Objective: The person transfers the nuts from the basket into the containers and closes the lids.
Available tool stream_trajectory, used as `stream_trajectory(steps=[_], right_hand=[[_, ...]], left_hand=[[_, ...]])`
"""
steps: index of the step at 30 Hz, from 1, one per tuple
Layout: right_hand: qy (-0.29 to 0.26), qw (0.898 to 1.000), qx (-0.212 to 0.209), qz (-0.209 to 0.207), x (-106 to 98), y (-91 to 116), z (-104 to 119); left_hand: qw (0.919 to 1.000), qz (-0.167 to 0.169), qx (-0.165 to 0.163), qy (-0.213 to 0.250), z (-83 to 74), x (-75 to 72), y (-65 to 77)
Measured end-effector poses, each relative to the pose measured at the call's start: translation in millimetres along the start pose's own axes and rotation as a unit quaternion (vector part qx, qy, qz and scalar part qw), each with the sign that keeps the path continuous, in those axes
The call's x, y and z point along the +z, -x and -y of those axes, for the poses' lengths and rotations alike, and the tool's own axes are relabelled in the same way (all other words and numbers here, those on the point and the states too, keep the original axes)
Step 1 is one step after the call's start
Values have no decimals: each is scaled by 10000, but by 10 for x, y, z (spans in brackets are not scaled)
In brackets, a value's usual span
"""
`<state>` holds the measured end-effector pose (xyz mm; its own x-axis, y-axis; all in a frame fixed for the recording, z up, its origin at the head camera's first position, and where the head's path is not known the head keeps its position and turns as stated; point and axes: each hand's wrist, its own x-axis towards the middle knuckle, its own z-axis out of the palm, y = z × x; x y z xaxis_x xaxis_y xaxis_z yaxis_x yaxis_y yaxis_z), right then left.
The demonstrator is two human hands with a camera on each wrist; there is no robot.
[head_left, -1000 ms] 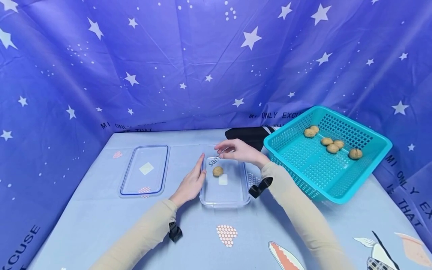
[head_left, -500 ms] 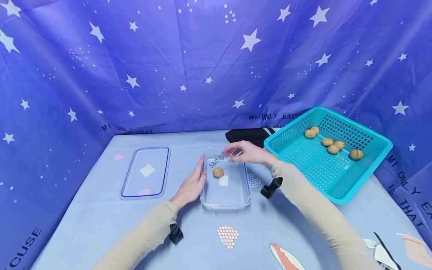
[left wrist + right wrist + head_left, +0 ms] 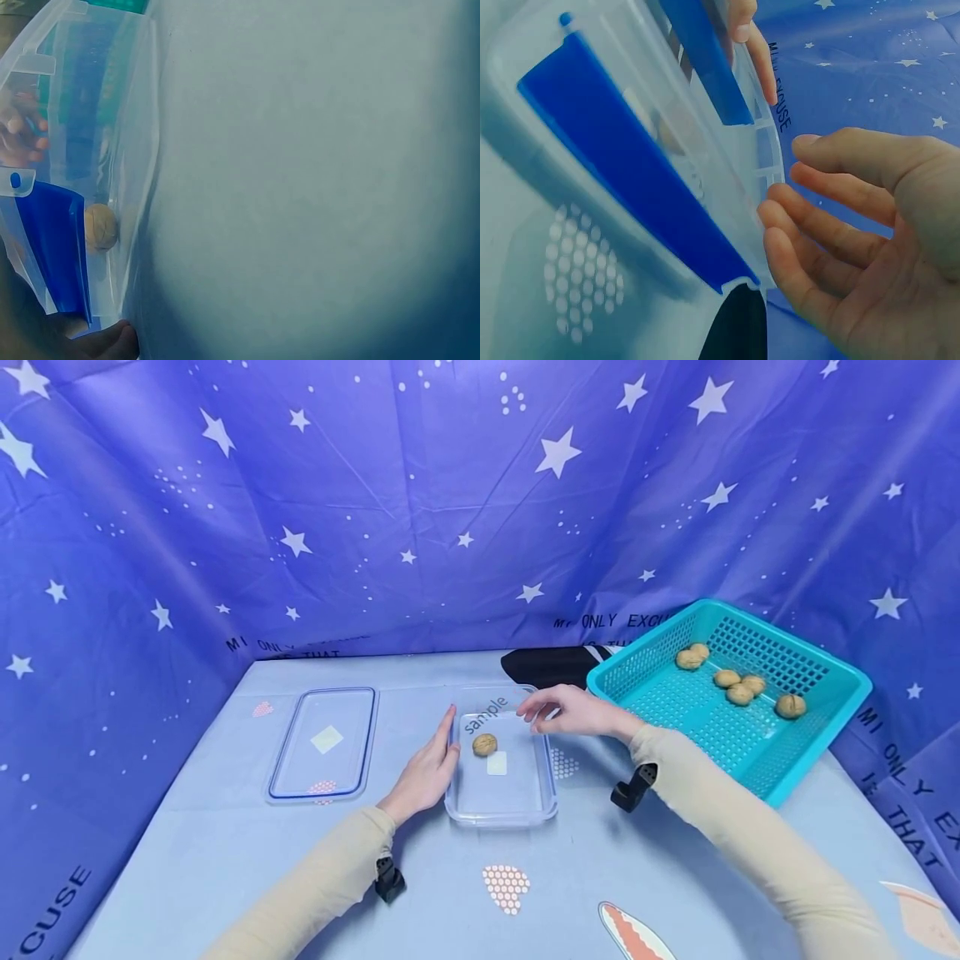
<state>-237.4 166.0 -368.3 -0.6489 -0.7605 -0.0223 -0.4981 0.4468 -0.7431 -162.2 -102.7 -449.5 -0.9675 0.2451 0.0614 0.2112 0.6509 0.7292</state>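
A clear plastic food container [image 3: 501, 818] with blue side clips stands on the table in the head view. One walnut [image 3: 484, 744] lies inside it, left of a small pale square. My left hand [image 3: 420, 777] rests along the container's left wall with fingers extended; its fingertips [image 3: 116, 341] show at the wall in the left wrist view. My right hand [image 3: 577, 712] is over the container's far right corner. Its fingers bend loosely in the right wrist view, with nothing between them and the palm [image 3: 900, 300]. The word "sample" shows at the container's far end.
A turquoise perforated basket [image 3: 825, 662] stands at the right, with several walnuts [image 3: 738, 693] in it. A clear lid [image 3: 300, 768] with a blue seal lies flat at the left. Behind the table hangs a starry blue cloth [image 3: 420, 485].
My right hand has drawn right, from over the container's far middle to its far right corner, uncovering the word "sample". The left hand, container and walnut stay in place.
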Motion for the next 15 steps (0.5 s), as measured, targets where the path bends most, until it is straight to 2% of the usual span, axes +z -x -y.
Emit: stream_trajectory(steps=[5, 15], right_hand=[[-134, 9998, 152, -75, -67, 105, -14], [7, 9988, 447, -172, -251, 309, 7]], left_hand=[[10000, -15, 28, -26, -17, -5, 12], [9999, -25, 77, -88, -3, -7, 9]])
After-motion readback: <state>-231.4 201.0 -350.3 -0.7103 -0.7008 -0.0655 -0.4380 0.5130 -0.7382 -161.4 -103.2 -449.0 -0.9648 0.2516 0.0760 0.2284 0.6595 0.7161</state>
